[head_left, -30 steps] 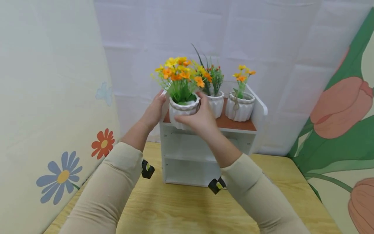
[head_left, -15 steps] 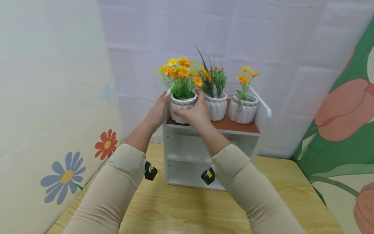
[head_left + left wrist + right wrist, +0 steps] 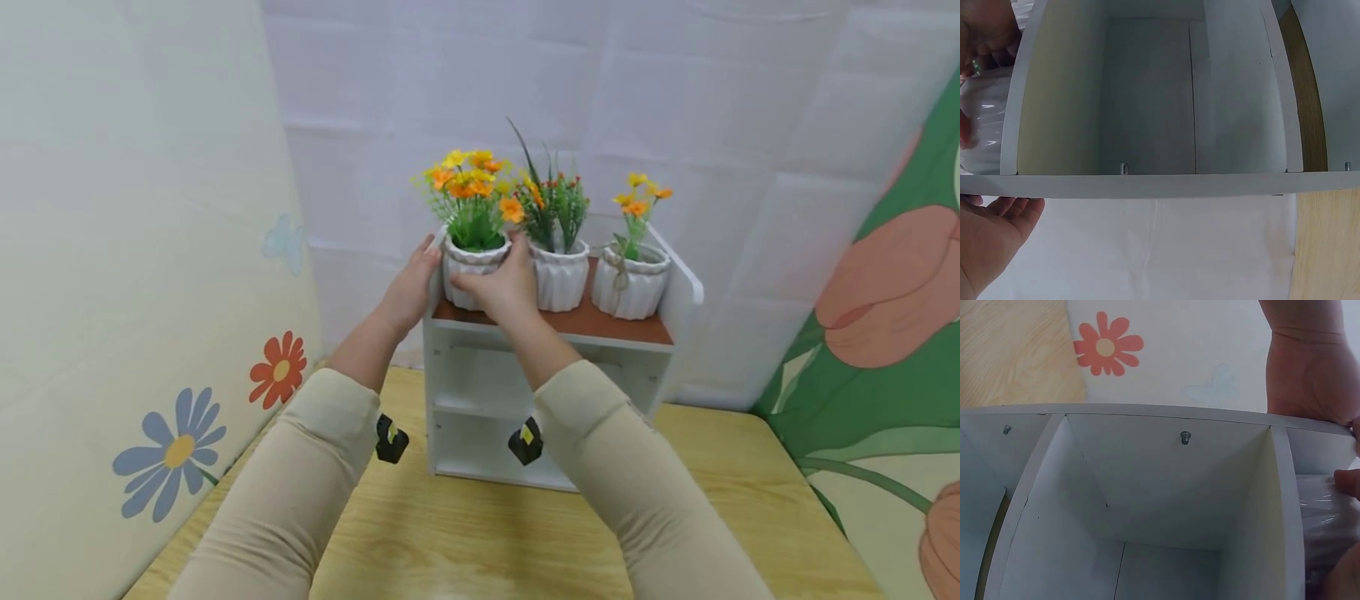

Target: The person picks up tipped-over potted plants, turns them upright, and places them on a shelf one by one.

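Note:
A white fluted flowerpot [image 3: 467,297] with yellow and orange flowers [image 3: 472,179] stands upright on the brown top of a small white shelf unit [image 3: 480,329], at its left end. My right hand [image 3: 510,287] grips this pot, the thumb across its front and the other fingers around its right side, partly hidden. Along the outside of the unit's left side panel lies my left hand [image 3: 411,287], fingers fairly straight and touching the panel. In the left wrist view, fingers of the left hand [image 3: 988,240] show against that panel.
Right of the held pot stand a white pot [image 3: 561,283] with red-berried greenery and another white pot [image 3: 630,289] with orange flowers and a twine bow. Below are shelf compartments [image 3: 1147,94]. The unit stands on a wooden table [image 3: 450,533], a white cloth [image 3: 360,83] behind it.
The held pot has moved back and down from the front edge onto the brown top, my right hand moving with it. My left hand stays by the side panel. The head view has shifted slightly.

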Motion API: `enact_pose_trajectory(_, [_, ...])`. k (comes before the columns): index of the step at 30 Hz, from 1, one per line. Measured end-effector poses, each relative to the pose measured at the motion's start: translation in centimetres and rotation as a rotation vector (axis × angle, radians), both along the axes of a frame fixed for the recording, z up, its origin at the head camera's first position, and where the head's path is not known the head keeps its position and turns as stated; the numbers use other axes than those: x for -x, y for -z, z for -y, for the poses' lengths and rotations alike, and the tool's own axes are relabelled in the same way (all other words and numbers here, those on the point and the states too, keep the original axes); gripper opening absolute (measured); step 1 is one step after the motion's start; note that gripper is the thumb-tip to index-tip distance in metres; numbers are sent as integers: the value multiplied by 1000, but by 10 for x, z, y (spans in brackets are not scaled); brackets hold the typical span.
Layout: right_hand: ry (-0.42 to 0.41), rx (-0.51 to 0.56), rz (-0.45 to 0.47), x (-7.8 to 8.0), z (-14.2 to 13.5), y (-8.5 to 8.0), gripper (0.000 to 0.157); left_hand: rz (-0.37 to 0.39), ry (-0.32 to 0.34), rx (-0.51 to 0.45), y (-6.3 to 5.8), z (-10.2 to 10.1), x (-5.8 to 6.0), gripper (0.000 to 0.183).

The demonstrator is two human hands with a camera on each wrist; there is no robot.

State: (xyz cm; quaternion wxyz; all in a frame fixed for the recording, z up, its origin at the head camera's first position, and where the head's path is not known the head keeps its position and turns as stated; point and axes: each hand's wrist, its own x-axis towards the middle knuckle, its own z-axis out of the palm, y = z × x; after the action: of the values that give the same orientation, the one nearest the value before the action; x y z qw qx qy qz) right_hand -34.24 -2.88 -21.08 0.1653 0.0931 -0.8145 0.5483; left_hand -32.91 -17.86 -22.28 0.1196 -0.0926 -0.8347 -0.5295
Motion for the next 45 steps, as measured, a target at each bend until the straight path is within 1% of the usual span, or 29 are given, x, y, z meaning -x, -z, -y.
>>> enact_pose_trajectory(6, [13,9,-11,3,4,0,101,-1,-7,16,1,0,0,60])
enact_pose_trajectory(10, [15,39,-11,7,7,2,101,-6,-14,23,1,0,1,60])
enact_pose_trajectory(17, [1,80,-37,14,11,6,101,1,-27,27,0,0,1,60])
enact_pose_trajectory(21, [-9,102,-22,15,12,8,101,1,-25,24,0,0,0,61])
enact_pose_trajectory(26, [-18,103,-4,16,12,10,102,-23,-31,35,0,-1,-2,60])
enact_pose_trajectory(33, [-15,78,8,17,12,11,105,-25,-31,39,-1,0,-3,59])
enact_pose_trajectory(41, [-18,114,-45,17,13,13,106,-16,-30,18,-2,-1,-5,60])
enact_pose_trajectory(45, [-30,130,-66,17,12,15,108,-13,-33,30,-2,0,-5,60])
